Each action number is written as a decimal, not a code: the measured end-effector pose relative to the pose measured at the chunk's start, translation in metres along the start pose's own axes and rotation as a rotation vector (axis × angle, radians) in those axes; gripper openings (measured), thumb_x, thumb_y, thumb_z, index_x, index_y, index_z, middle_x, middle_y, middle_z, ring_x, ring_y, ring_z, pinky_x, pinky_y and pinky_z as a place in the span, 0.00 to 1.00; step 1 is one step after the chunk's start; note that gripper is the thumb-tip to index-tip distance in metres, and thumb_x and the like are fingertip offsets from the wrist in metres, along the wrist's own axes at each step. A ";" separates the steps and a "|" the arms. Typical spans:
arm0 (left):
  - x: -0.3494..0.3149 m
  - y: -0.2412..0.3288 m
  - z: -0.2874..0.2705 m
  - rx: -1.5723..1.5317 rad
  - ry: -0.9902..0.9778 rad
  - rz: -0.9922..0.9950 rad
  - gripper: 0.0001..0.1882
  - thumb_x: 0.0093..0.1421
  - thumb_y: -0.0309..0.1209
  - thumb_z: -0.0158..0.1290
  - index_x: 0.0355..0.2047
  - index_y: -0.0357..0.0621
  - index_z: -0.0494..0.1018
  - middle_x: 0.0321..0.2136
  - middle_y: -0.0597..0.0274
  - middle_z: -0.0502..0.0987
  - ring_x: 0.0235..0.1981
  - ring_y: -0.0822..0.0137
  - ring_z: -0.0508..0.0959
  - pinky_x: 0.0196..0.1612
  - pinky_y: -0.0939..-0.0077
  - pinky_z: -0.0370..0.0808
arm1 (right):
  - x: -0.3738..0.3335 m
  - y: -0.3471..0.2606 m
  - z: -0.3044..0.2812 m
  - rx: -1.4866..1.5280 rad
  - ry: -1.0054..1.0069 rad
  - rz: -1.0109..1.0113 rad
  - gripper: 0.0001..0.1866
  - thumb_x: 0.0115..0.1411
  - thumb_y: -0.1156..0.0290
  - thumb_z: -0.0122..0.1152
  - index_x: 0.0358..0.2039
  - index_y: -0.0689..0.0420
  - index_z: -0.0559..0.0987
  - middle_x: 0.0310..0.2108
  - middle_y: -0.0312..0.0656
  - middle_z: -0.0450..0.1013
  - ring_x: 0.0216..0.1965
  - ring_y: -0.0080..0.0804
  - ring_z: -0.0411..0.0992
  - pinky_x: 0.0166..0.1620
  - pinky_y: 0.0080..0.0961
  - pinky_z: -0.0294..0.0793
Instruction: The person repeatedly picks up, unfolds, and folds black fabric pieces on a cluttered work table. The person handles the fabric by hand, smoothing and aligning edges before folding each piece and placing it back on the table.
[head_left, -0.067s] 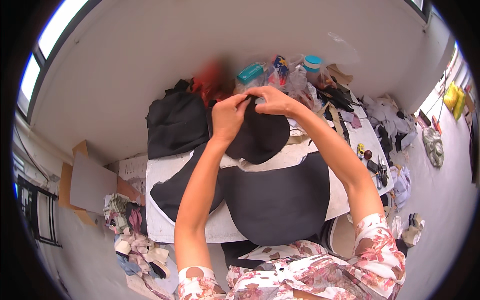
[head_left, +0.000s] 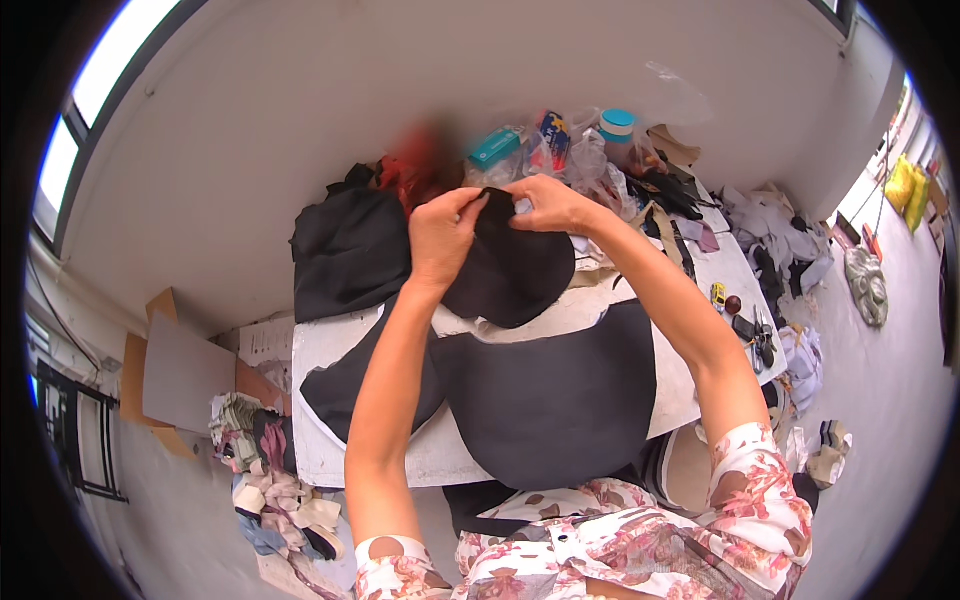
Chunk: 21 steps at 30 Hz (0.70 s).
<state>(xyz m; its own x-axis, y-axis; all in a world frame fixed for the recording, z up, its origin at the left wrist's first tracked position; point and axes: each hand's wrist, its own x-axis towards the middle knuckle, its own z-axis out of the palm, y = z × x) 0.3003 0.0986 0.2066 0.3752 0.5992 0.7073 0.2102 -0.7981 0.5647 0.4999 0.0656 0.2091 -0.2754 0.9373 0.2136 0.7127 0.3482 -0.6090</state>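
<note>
Over the far part of the table, a curved black fabric piece (head_left: 515,275) hangs from both hands by its upper edge. My left hand (head_left: 440,240) pinches that edge at the left, thumb and fingers closed. A short way to the right, my right hand (head_left: 556,205) grips the edge, its thumb bent below the index finger. Something small and pale shows by the right thumb, too small to name. Nearer me lies a wide black fabric panel (head_left: 550,395) with a rounded lower edge. Another black cut piece (head_left: 375,385) lies partly under my left forearm.
Folded black fabric (head_left: 350,250) is stacked at the far left of the white table (head_left: 330,465). Plastic bags, a teal box (head_left: 495,148) and a blue-lidded jar (head_left: 617,125) stand along the wall. Scissors (head_left: 763,340) lie at the right edge. Fabric scraps (head_left: 290,500) heap beside the table.
My hands have drawn slightly apart along the fabric's upper edge, the left one shifting a little left. The panels on the table lie as before.
</note>
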 end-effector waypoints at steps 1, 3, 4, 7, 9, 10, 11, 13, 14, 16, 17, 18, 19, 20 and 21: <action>0.001 0.002 -0.006 0.013 0.030 0.022 0.08 0.57 0.27 0.60 0.36 0.35 0.79 0.24 0.54 0.80 0.23 0.74 0.78 0.30 0.80 0.73 | -0.006 0.006 0.000 -0.061 0.062 -0.043 0.20 0.46 0.70 0.60 0.42 0.60 0.79 0.37 0.49 0.78 0.42 0.40 0.76 0.48 0.31 0.71; 0.004 0.012 -0.017 0.011 0.072 0.033 0.08 0.56 0.27 0.60 0.35 0.35 0.79 0.24 0.55 0.80 0.23 0.70 0.77 0.30 0.79 0.73 | -0.024 0.021 -0.004 -0.186 0.185 -0.121 0.16 0.47 0.67 0.63 0.36 0.59 0.81 0.32 0.48 0.78 0.37 0.46 0.76 0.42 0.35 0.73; 0.005 0.017 -0.023 0.033 0.085 0.020 0.07 0.56 0.27 0.61 0.34 0.37 0.79 0.26 0.52 0.80 0.24 0.64 0.79 0.30 0.77 0.74 | -0.031 0.022 -0.009 -0.186 0.173 -0.083 0.15 0.47 0.66 0.64 0.35 0.59 0.81 0.31 0.48 0.78 0.36 0.45 0.76 0.42 0.35 0.73; 0.006 0.023 -0.040 0.013 0.154 0.008 0.08 0.57 0.28 0.61 0.35 0.36 0.79 0.21 0.60 0.77 0.20 0.76 0.72 0.28 0.81 0.70 | -0.052 0.024 -0.025 -0.164 0.175 -0.029 0.12 0.48 0.66 0.67 0.31 0.60 0.81 0.28 0.45 0.78 0.34 0.42 0.76 0.41 0.32 0.73; 0.006 0.032 -0.053 0.016 0.195 -0.031 0.09 0.58 0.29 0.60 0.35 0.35 0.78 0.18 0.67 0.73 0.20 0.80 0.67 0.26 0.84 0.67 | -0.067 0.022 -0.035 -0.073 0.216 -0.023 0.11 0.49 0.67 0.67 0.31 0.60 0.81 0.28 0.45 0.78 0.33 0.38 0.77 0.40 0.30 0.73; 0.005 0.037 -0.058 0.017 0.221 -0.041 0.09 0.59 0.29 0.60 0.35 0.35 0.78 0.17 0.70 0.70 0.21 0.81 0.65 0.25 0.84 0.65 | -0.075 0.019 -0.040 -0.031 0.235 -0.017 0.11 0.49 0.67 0.68 0.31 0.60 0.81 0.27 0.44 0.78 0.32 0.37 0.77 0.39 0.29 0.73; 0.005 0.038 -0.063 0.027 0.241 -0.038 0.09 0.60 0.30 0.60 0.34 0.34 0.77 0.17 0.73 0.68 0.21 0.82 0.64 0.25 0.85 0.64 | -0.081 0.019 -0.044 0.057 0.268 -0.019 0.10 0.50 0.69 0.68 0.30 0.60 0.81 0.26 0.42 0.78 0.31 0.30 0.76 0.38 0.26 0.73; 0.001 0.040 -0.074 -0.032 0.264 -0.102 0.10 0.60 0.31 0.59 0.33 0.34 0.76 0.19 0.74 0.68 0.23 0.81 0.64 0.28 0.86 0.64 | -0.094 0.012 -0.053 0.204 0.284 0.006 0.09 0.52 0.71 0.67 0.31 0.62 0.80 0.27 0.33 0.75 0.33 0.19 0.70 0.40 0.19 0.68; 0.000 0.039 -0.079 -0.081 0.280 -0.133 0.10 0.61 0.32 0.59 0.32 0.34 0.76 0.20 0.74 0.69 0.24 0.82 0.64 0.29 0.87 0.64 | -0.100 0.008 -0.058 0.267 0.295 -0.009 0.08 0.53 0.71 0.67 0.30 0.62 0.80 0.27 0.32 0.75 0.33 0.19 0.69 0.40 0.19 0.68; -0.006 0.034 -0.088 -0.219 0.294 -0.142 0.08 0.63 0.31 0.57 0.33 0.38 0.77 0.27 0.76 0.73 0.27 0.84 0.67 0.34 0.89 0.65 | -0.112 -0.006 -0.063 0.337 0.335 0.040 0.08 0.55 0.70 0.66 0.31 0.60 0.79 0.26 0.29 0.72 0.31 0.14 0.66 0.37 0.16 0.65; -0.008 0.033 -0.093 -0.245 0.301 -0.161 0.07 0.63 0.32 0.57 0.32 0.40 0.77 0.25 0.76 0.72 0.26 0.84 0.68 0.33 0.89 0.66 | -0.117 -0.013 -0.064 0.423 0.340 0.113 0.08 0.56 0.69 0.65 0.32 0.59 0.78 0.27 0.28 0.71 0.30 0.13 0.65 0.36 0.15 0.64; -0.011 0.034 -0.095 -0.268 0.309 -0.179 0.07 0.63 0.33 0.57 0.32 0.42 0.76 0.24 0.76 0.71 0.25 0.84 0.68 0.32 0.89 0.67 | -0.121 -0.017 -0.064 0.509 0.343 0.186 0.08 0.57 0.69 0.65 0.33 0.59 0.78 0.27 0.27 0.70 0.30 0.12 0.65 0.35 0.13 0.63; -0.014 0.037 -0.095 -0.324 0.323 -0.212 0.07 0.63 0.33 0.56 0.32 0.43 0.76 0.24 0.76 0.71 0.24 0.84 0.69 0.30 0.89 0.68 | -0.124 -0.020 -0.062 0.540 0.419 0.120 0.08 0.57 0.69 0.65 0.34 0.59 0.78 0.26 0.27 0.71 0.28 0.11 0.64 0.32 0.12 0.62; -0.016 0.043 -0.095 -0.378 0.337 -0.244 0.07 0.64 0.33 0.56 0.32 0.44 0.75 0.23 0.75 0.71 0.23 0.84 0.69 0.29 0.88 0.69 | -0.126 -0.023 -0.059 0.571 0.494 0.053 0.08 0.58 0.69 0.65 0.34 0.59 0.79 0.26 0.27 0.71 0.26 0.10 0.64 0.28 0.11 0.61; -0.018 0.048 -0.096 -0.431 0.352 -0.277 0.06 0.64 0.33 0.55 0.32 0.45 0.75 0.22 0.75 0.71 0.22 0.83 0.70 0.28 0.88 0.71 | -0.128 -0.025 -0.057 0.601 0.568 -0.016 0.08 0.58 0.69 0.65 0.34 0.59 0.79 0.25 0.26 0.71 0.23 0.09 0.64 0.25 0.09 0.61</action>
<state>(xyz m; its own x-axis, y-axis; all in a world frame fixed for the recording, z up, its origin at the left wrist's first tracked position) 0.2173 0.0553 0.2621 0.0230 0.8237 0.5665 -0.1535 -0.5570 0.8162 0.5541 -0.0620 0.2406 0.2004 0.8532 0.4815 0.2002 0.4454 -0.8726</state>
